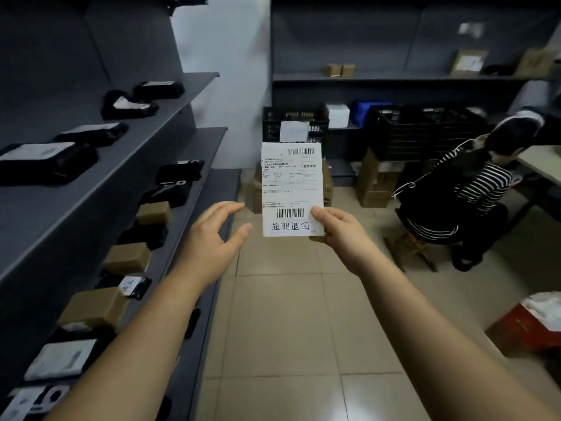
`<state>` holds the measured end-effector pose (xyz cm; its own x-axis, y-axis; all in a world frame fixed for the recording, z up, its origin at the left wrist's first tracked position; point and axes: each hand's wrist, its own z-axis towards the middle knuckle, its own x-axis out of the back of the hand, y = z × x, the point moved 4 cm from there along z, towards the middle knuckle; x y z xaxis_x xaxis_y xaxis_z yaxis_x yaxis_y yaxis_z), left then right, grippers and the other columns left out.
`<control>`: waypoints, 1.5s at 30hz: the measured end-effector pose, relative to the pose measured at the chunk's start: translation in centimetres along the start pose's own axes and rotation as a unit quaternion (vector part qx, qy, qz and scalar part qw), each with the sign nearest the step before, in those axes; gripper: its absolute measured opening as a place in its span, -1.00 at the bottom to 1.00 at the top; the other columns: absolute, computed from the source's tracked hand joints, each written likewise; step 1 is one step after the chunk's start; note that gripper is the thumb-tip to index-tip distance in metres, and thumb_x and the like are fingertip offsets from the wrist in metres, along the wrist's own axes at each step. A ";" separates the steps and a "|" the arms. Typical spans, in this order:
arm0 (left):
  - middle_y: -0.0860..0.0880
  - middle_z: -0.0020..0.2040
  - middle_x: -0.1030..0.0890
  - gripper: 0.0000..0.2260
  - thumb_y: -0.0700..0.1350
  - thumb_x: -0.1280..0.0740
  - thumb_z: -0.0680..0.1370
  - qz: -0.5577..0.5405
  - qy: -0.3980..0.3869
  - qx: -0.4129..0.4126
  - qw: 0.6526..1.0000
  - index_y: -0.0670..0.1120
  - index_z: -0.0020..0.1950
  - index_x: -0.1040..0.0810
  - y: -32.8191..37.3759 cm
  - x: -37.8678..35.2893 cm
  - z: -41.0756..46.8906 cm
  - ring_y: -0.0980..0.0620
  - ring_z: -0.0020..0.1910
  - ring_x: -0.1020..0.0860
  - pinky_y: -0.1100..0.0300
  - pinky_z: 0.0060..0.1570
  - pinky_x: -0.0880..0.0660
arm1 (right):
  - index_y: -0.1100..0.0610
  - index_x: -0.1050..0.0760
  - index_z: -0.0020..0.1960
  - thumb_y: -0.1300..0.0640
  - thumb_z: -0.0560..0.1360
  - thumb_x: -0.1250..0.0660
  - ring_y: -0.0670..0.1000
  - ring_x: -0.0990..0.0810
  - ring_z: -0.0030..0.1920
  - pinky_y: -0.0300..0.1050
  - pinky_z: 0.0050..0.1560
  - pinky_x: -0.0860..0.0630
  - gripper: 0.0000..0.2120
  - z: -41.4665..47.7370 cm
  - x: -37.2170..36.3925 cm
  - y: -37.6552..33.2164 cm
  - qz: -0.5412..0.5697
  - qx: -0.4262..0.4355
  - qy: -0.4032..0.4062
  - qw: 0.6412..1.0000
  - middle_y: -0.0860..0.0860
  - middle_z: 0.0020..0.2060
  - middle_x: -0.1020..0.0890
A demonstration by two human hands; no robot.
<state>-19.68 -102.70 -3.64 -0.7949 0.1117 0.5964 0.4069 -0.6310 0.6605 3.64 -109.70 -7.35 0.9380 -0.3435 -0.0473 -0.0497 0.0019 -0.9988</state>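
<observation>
My right hand point(340, 235) pinches the lower right corner of a small flat parcel with a white shipping label point(291, 183), held upright in front of me. The label shows two barcodes and handwritten characters along its bottom. To the left of the parcel, my left hand point(212, 238) hovers with fingers spread and relaxed, a short gap away from its edge, holding nothing.
Grey shelving point(127, 165) on the left carries several black and brown parcels. A person in a striped top point(473, 189) sits on a stool at the right by a table. Black crates point(425, 132) and cardboard boxes stand at the back. A red box point(528, 326) sits at the right on the tiled floor.
</observation>
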 end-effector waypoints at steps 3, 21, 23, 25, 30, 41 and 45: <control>0.13 0.24 -0.50 -0.69 -0.04 -0.38 0.54 0.006 0.000 -0.004 1.000 0.01 0.28 -0.53 -1.7 -2.1 6.2 0.21 0.24 -0.43 0.23 0.28 -0.35 | 0.19 -0.62 0.05 -0.01 0.56 -0.31 0.06 -0.64 0.04 0.05 0.17 -0.54 -0.72 6.2 1.6 -0.6 -0.002 0.003 0.001 1.000 0.16 0.06 -0.70; 0.12 0.17 -0.52 -0.72 -0.10 -0.41 0.52 -0.027 -0.016 -0.022 0.999 -0.07 0.23 -0.57 -21.0 -11.0 45.0 0.30 0.15 -0.42 0.50 0.19 -0.28 | 0.30 -0.57 0.17 0.02 0.59 -0.30 0.20 -0.64 0.13 0.03 0.09 -0.58 -0.65 48.9 3.4 -0.3 0.016 -0.008 0.045 0.999 0.20 0.10 -0.68; 0.12 0.20 -0.52 -0.71 -0.08 -0.40 0.53 -0.035 -0.028 -0.025 0.999 -0.05 0.24 -0.57 -21.8 -12.9 49.7 0.27 0.17 -0.43 0.43 0.21 -0.31 | 0.30 -0.57 0.17 0.01 0.59 -0.30 0.15 -0.66 0.06 -0.11 -0.04 -0.57 -0.64 52.7 5.1 -0.8 0.011 -0.013 0.063 0.998 0.20 0.10 -0.68; 0.11 0.21 -0.51 -0.71 -0.11 -0.41 0.52 -0.042 -0.038 -0.028 0.998 -0.06 0.25 -0.57 -22.3 -15.0 53.8 0.32 0.11 -0.43 0.52 0.16 -0.27 | 0.25 -0.60 0.14 -0.13 0.49 -0.36 0.20 -0.66 0.12 0.00 0.07 -0.51 -0.54 56.6 7.0 -0.9 0.000 -0.021 0.078 0.997 0.13 0.06 -0.71; 0.15 0.19 -0.51 -0.72 -0.11 -0.40 0.52 -0.046 -0.050 -0.027 0.997 -0.05 0.24 -0.57 -25.7 -20.9 63.0 0.35 0.14 -0.42 0.60 0.12 -0.24 | 0.23 -0.60 0.14 -0.20 0.43 -0.38 0.26 -0.63 0.16 0.18 0.16 -0.45 -0.48 66.7 10.9 -0.3 -0.001 -0.022 0.075 0.997 0.12 0.06 -0.71; 0.12 0.22 -0.53 -0.71 -0.07 -0.38 0.54 -0.022 -0.052 0.008 0.998 -0.02 0.26 -0.56 -32.8 -31.4 84.2 0.22 0.21 -0.45 0.27 0.25 -0.36 | 0.30 -0.59 0.10 -0.13 0.47 -0.39 0.24 -0.57 -0.11 0.00 -0.08 -0.47 -0.51 90.6 19.0 1.4 0.002 -0.041 0.067 0.997 0.32 0.05 -0.65; 0.18 0.22 -0.50 -0.71 -0.06 -0.38 0.54 -0.018 -0.061 0.031 0.998 0.00 0.27 -0.55 -36.0 -34.6 90.6 0.27 0.22 -0.41 0.34 0.25 -0.31 | 0.27 -0.61 0.13 0.03 0.58 -0.32 0.19 -0.65 0.15 0.14 0.26 -0.52 -0.69 98.7 20.7 2.5 0.027 -0.074 0.064 0.995 0.14 0.05 -0.71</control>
<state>33.93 -14.33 -6.70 -0.7505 0.2277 0.6205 0.4093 -0.5770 0.7068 56.84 -24.08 -12.32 0.8815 -0.4637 -0.0894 -0.1579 -0.1111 -0.9812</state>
